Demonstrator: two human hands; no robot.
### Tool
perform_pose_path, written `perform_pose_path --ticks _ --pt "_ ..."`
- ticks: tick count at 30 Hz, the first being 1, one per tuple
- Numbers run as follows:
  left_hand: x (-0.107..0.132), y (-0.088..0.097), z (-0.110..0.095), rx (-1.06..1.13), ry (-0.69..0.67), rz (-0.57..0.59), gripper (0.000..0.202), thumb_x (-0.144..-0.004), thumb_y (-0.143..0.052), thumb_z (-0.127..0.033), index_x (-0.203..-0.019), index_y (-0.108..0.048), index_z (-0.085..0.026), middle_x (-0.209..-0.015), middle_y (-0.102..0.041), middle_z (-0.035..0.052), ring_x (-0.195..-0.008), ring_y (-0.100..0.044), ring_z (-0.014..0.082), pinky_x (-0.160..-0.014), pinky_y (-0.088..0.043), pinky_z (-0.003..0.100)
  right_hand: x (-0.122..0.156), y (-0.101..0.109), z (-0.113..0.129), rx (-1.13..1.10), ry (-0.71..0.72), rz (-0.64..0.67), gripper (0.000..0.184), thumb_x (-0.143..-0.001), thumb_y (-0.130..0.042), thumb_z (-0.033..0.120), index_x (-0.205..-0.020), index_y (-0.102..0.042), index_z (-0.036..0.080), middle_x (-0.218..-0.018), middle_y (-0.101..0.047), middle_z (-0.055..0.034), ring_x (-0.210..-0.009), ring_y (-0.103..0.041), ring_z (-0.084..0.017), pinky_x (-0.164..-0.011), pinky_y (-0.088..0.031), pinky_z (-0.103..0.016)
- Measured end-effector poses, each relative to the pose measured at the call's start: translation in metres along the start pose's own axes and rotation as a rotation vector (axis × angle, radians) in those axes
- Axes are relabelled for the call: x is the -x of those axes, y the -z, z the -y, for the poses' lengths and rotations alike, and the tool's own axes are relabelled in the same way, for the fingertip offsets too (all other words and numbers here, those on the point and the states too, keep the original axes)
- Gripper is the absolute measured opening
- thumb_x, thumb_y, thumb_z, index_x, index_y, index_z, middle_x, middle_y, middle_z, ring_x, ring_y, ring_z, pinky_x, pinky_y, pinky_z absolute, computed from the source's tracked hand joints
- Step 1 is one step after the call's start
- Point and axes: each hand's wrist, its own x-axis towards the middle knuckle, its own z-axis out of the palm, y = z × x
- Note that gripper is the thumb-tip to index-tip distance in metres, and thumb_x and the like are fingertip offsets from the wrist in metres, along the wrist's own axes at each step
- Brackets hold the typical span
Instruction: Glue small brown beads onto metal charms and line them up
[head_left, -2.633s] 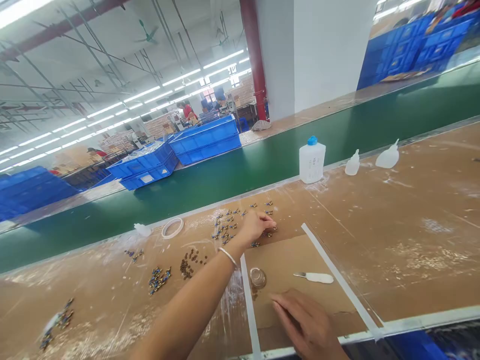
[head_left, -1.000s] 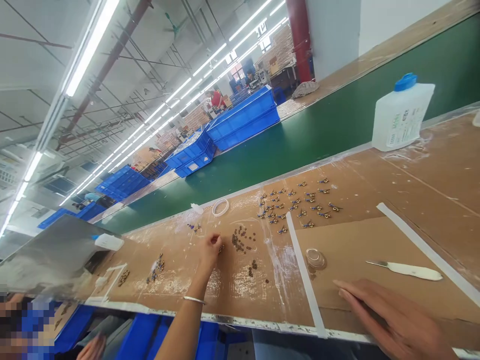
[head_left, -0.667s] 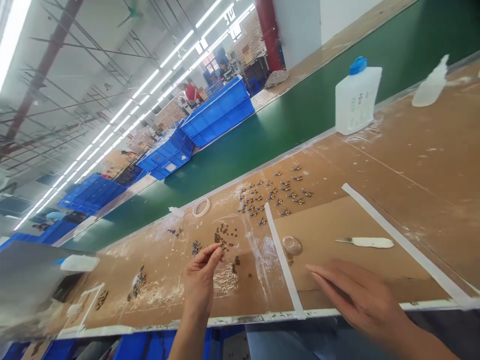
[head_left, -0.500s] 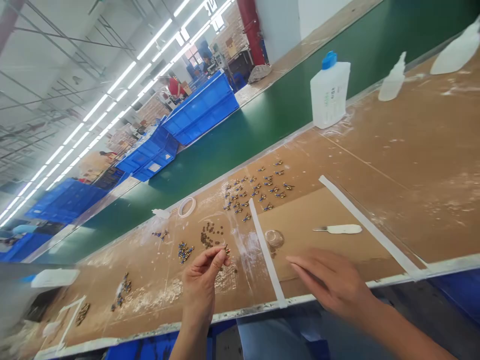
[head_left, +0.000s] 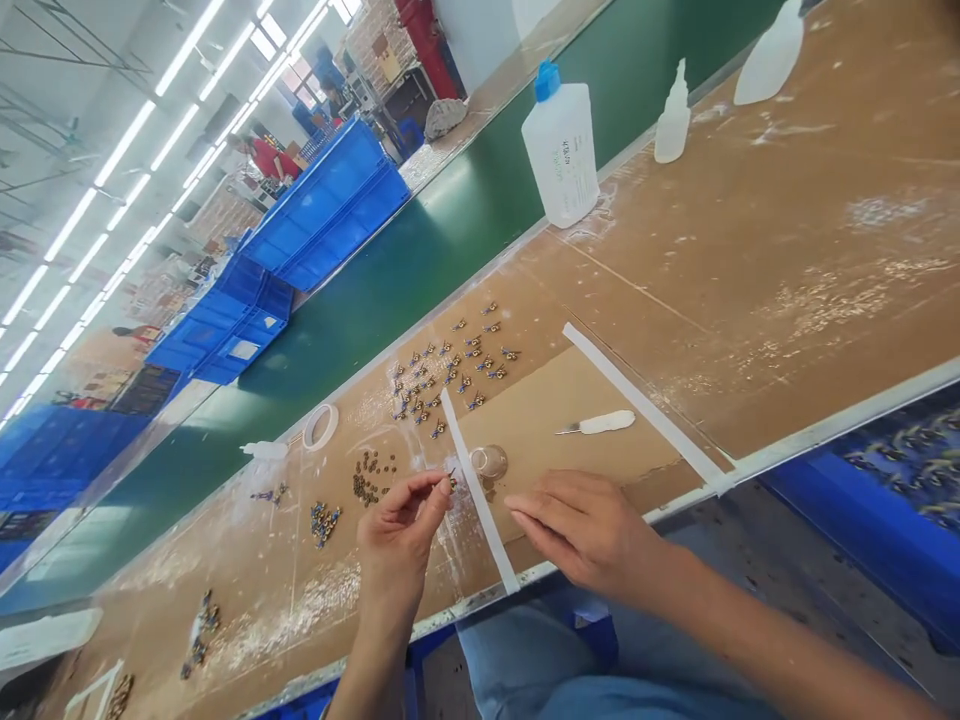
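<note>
So there's a tiny dark part [head_left: 452, 482] up in the air over the table [head_left: 757, 240], pinched between thumb and forefinger of the left hand [head_left: 400, 537], which comes in from about 7 o'clock; the right hand [head_left: 583, 525] is off toward 3 to 4 o'clock over a cardboard sheet [head_left: 525, 405], fingers drawn together, though I can't tell if anything's between the tips; a small clear cup [head_left: 492, 461] sits just beside the part at 2 o'clock, and a white-handled knife [head_left: 606, 422] lies further out that way; noon is a spread of blue-and-gold pieces [head_left: 451, 371]; at 9 o'clock you've got brown discs [head_left: 365, 485], then a tight clump [head_left: 324, 523] of blue-and-gold bits beyond; a white ring [head_left: 307, 430] lies nearer 10; way out at 1 o'clock stands a blue-capped jug [head_left: 561, 150].
</note>
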Motion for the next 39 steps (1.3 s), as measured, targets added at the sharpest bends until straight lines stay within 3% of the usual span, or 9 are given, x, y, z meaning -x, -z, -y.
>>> perform_pose_path --ticks 5,12,16,20,34,39 --pt "-0.006 -0.005 0.0 -0.27 -0.155 0.003 0.014 -0.076 -0.074 -0.035 -0.083 -0.078 -0.023 -0.08 -0.076 0.0015 -0.076 -0.068 0.0173 -0.076 -0.053 0.029 -0.001 0.0 -0.001 0.006 0.005 0.002 0.015 -0.099 -0.048 0.015 -0.097 -0.062 0.015 -0.074 -0.063 -0.0018 -0.066 -0.055 -0.014 -0.064 -0.044 -0.028" --pt "-0.01 -0.015 -0.018 -0.472 -0.312 0.071 0.012 -0.08 -0.066 -0.031 -0.077 -0.075 -0.025 -0.072 -0.073 -0.0017 -0.066 -0.066 0.0157 -0.069 -0.053 0.027 -0.001 -0.001 -0.002 0.006 -0.004 -0.017 0.014 -0.099 -0.049 0.015 -0.098 -0.062 0.015 -0.078 -0.066 -0.0029 -0.07 -0.059 -0.014 -0.067 -0.047 -0.028" --pt "-0.013 -0.016 -0.022 -0.521 -0.372 0.086 0.013 -0.081 -0.065 -0.032 -0.074 -0.074 -0.025 -0.07 -0.073 -0.0024 -0.065 -0.066 0.0154 -0.08 -0.053 0.031 -0.001 0.0 -0.003 -0.002 -0.007 -0.014 0.015 -0.099 -0.049 0.015 -0.098 -0.063 0.013 -0.078 -0.066 -0.0037 -0.071 -0.059 -0.015 -0.069 -0.047 -0.028" --pt "-0.013 -0.017 -0.024 -0.529 -0.363 0.092 0.013 -0.081 -0.065 -0.032 -0.073 -0.074 -0.026 -0.071 -0.073 -0.0023 -0.064 -0.066 0.016 -0.088 -0.053 0.034 -0.002 0.002 -0.002 0.002 -0.018 -0.015 0.016 -0.099 -0.048 0.015 -0.097 -0.063 0.013 -0.076 -0.064 -0.0029 -0.068 -0.056 -0.014 -0.065 -0.045 -0.028" --pt "-0.016 -0.02 -0.028 -0.577 -0.406 0.142 0.015 -0.082 -0.063 -0.03 -0.072 -0.073 -0.026 -0.067 -0.071 -0.0024 -0.062 -0.064 0.016 -0.09 -0.052 0.035 -0.001 0.003 -0.002 0.001 -0.019 -0.026 0.018 -0.1 -0.047 0.016 -0.097 -0.064 0.013 -0.076 -0.065 -0.0032 -0.069 -0.056 -0.014 -0.066 -0.046 -0.028" --pt "-0.009 -0.008 -0.031 -0.554 -0.366 0.08 0.012 -0.081 -0.065 -0.032 -0.076 -0.075 -0.027 -0.072 -0.074 -0.0017 -0.073 -0.07 0.0192 -0.094 -0.052 0.038 0.0 0.002 -0.003 -0.026 -0.008 -0.038 0.014 -0.098 -0.05 0.015 -0.099 -0.064 0.012 -0.08 -0.066 -0.0043 -0.071 -0.058 -0.015 -0.068 -0.048 -0.028"
